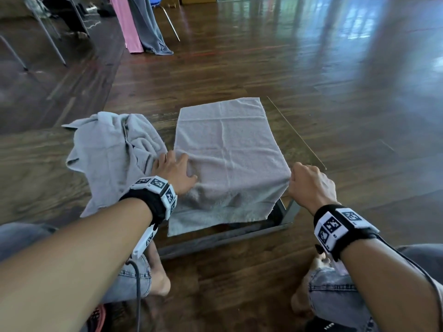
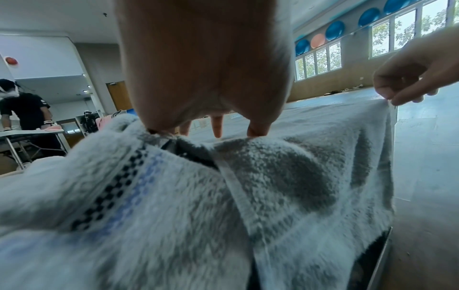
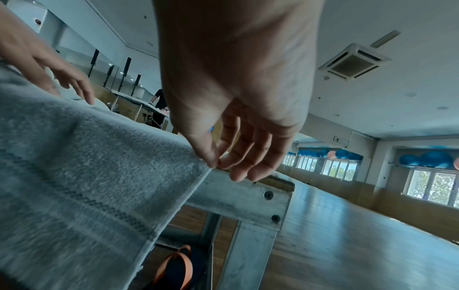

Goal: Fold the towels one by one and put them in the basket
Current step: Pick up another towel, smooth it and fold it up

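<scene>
A grey towel (image 1: 227, 144) lies spread flat on the low wooden table (image 1: 297, 149), and its near end hangs over the front edge. My left hand (image 1: 175, 171) rests palm down on the towel's left edge with fingers spread; in the left wrist view the fingertips (image 2: 217, 129) touch the cloth (image 2: 298, 176). My right hand (image 1: 304, 180) pinches the towel's right edge (image 3: 174, 176) between thumb and forefinger (image 3: 216, 160) at the table's front right corner. A second grey towel (image 1: 112, 149) lies crumpled to the left. No basket is in view.
The table has a metal frame (image 3: 248, 198) and leg. A dark thing with an orange strap (image 3: 178, 263) sits under it. Pink and grey cloths (image 1: 139, 25) hang at the back, with chair legs (image 1: 48, 32) at far left. My knees are close to the front edge.
</scene>
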The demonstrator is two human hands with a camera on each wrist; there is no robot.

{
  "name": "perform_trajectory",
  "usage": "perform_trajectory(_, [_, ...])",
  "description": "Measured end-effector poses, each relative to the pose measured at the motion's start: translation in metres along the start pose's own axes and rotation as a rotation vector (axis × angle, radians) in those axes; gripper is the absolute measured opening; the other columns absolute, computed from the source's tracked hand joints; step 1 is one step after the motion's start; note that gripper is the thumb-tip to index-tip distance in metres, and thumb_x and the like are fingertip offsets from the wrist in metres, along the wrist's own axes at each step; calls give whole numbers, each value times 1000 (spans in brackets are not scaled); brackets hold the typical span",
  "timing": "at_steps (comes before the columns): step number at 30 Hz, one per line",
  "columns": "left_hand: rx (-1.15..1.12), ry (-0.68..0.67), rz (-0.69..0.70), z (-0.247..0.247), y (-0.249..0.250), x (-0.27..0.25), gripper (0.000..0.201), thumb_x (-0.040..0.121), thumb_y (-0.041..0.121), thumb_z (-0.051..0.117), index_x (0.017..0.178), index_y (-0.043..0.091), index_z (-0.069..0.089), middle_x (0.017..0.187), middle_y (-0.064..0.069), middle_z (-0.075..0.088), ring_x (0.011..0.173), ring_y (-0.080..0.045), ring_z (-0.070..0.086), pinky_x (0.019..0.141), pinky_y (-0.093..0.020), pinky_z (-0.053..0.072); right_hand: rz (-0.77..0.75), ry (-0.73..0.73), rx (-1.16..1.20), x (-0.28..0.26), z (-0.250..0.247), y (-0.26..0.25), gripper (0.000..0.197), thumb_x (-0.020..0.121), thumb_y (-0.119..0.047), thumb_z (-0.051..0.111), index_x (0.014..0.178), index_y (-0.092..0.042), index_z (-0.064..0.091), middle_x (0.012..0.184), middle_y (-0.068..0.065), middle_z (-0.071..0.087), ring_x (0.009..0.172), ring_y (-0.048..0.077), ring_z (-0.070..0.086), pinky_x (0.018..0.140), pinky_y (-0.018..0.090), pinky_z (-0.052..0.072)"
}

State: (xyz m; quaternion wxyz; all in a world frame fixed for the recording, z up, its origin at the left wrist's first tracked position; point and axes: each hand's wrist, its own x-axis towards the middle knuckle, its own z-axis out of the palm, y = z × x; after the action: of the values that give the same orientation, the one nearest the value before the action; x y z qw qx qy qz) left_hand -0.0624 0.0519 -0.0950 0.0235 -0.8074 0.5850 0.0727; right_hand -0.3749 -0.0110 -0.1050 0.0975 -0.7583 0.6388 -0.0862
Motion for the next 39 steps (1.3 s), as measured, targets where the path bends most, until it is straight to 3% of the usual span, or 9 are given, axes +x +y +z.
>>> perform_trajectory(5, [-27,220,31,4,-2,-18,31,88,38,55,103,11,53,116,-17,53,115,-35,43,100,-45,37,120,-147,111,-6,3,-2,13,85,-25,53,80,-15,59,91,8,56,80,35,60,74,40,51])
perform_trajectory(8, [-62,322,81,5,0,-26,22,89,31,53,79,12,51,78,-7,56,84,-29,57,73,-37,44,104,-271,147,-5,12,1,25,80,-27,55,60,-20,42,77,8,55,68,29,55,63,34,46])
perform_trajectory(11, [-77,287,-30,0,1,-31,34,87,33,53,63,10,51,58,-3,52,53,-23,54,49,-26,36,101,-387,167,-5,24,6,24,85,-29,59,67,-19,47,79,6,59,78,28,58,67,34,46])
perform_trajectory(15, [-4,178,-131,-7,0,-33,29,83,31,57,63,15,42,80,-7,59,61,-23,50,55,-29,37,85,-468,143,0,41,11,25,91,-35,65,92,-10,60,98,6,61,98,29,59,80,34,47])
perform_trajectory(19, [-3,-24,-207,-12,-5,-36,45,73,40,55,106,10,62,113,-9,67,86,-27,63,66,-32,42,88,-497,176,1,50,7,22,91,-27,70,91,-11,55,93,6,58,92,26,58,78,34,47])
perform_trajectory(24, [-13,-271,-206,-19,-3,-40,25,70,37,58,79,15,64,81,-2,67,69,-21,69,58,-27,48,64,-475,237,7,53,-1,18,90,-17,71,103,-4,67,100,13,69,91,29,63,80,38,54])
perform_trajectory(28, [-24,-290,-204,-24,2,-40,24,71,31,64,85,12,64,78,-5,71,75,-23,69,61,-29,50,96,-459,280,8,54,-3,22,91,-16,63,110,-6,68,102,13,70,86,27,64,65,33,53])
perform_trajectory(33, [-130,-326,-209,-28,0,-37,15,78,17,66,86,6,59,93,-12,70,75,-27,64,69,-31,54,125,-476,449,6,50,-10,15,90,-22,60,87,-7,65,78,5,62,71,21,59,60,30,49])
perform_trajectory(39, [-325,-222,-156,-39,0,-29,27,81,32,57,66,10,54,65,-7,61,56,-22,59,51,-25,42,23,-674,819,-6,29,-22,30,92,-3,57,66,-15,49,63,4,50,62,17,48,63,31,41])
